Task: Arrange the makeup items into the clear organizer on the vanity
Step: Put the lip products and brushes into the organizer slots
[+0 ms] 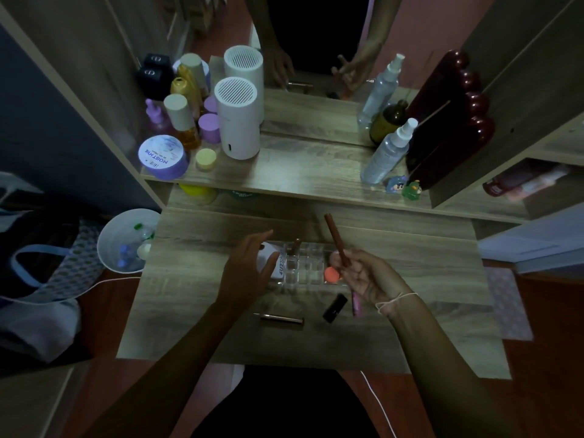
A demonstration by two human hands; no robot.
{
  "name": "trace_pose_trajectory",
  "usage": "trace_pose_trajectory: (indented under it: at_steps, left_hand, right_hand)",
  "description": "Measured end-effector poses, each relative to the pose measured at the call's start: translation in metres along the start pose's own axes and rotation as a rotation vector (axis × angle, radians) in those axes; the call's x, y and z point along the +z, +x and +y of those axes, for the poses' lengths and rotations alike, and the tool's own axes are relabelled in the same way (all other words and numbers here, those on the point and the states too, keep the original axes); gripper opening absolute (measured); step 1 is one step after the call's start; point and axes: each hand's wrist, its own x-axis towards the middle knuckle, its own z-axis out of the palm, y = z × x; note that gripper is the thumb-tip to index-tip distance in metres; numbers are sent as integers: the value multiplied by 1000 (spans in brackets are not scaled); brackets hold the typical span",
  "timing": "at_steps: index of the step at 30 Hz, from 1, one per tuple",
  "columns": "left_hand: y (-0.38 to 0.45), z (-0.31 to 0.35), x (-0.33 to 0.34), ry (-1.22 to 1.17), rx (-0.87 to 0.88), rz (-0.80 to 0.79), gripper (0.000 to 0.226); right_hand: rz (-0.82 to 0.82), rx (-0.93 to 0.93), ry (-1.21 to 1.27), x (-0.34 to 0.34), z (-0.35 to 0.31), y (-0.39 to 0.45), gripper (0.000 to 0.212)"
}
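- Clear plastic organizer (305, 263) with a grid of small compartments sits mid-bench, between the two hands, on the wood-grain bench (410, 267).
- Right hand (363, 279): its grip is clamped on a long slim brown pencil (336, 240), whose long axis tilts up and away, lower end just above the organizer's right side.
- Left hand (249, 263): fingers apart, resting by a white tube (275, 259) at the organizer's left end.
- Judgement: the right hand is nearer, and the pencil must swing upright to enter a compartment.

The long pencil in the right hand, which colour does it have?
Reddish brown. The pencil shows best in the head view, held in the right hand.
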Motion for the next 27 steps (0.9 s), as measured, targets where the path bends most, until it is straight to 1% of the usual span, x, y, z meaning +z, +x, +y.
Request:
trace_pose_trajectory:
  at_steps: [3,4,5,7,9,11,13,15,17,19,22,27]
  left_hand:
    - [-8,7,10,84,71,-49,25]
    - [-13,8,12,111,101,-86,26]
    - [-18,6,16,150,170,-115,32]
    - [-30,-3,26,288,336,-173,41]
    - [-40,-12,33,429,389,-246,48]
    - [-47,-18,39,528,371,-309,53]
    - [-51,-23,43,576,361,-360,56]
    - [-54,-25,46,590,351,-392,57]
    - [-56,-25,46,602,340,-419,58]
    - [-57,-24,46,606,332,-430,57]
    - [-58,-23,45,613,310,-434,58]
    - [-61,-21,45,580,280,-403,61]
  right_hand:
    - [-69,-17,-41,9,2,1,42]
    - [-90,-31,-79,13,2,1,44]
    - [-103,-51,-117,17,3,2,42]
    - [-96,-112,-162,23,5,5,32]
    - [-35,-204,-275,28,6,11,21]
    - [99,-338,-568,30,5,20,15]
    - [221,-461,-872,31,7,32,14]
    - [274,-589,-988,34,11,41,16]
    - [292,-682,-1064,37,15,48,18]
    - [283,-699,-1149,39,19,55,19]
    - [278,-675,-1249,40,22,63,18]
    - [265,-629,-1313,40,28,71,14]
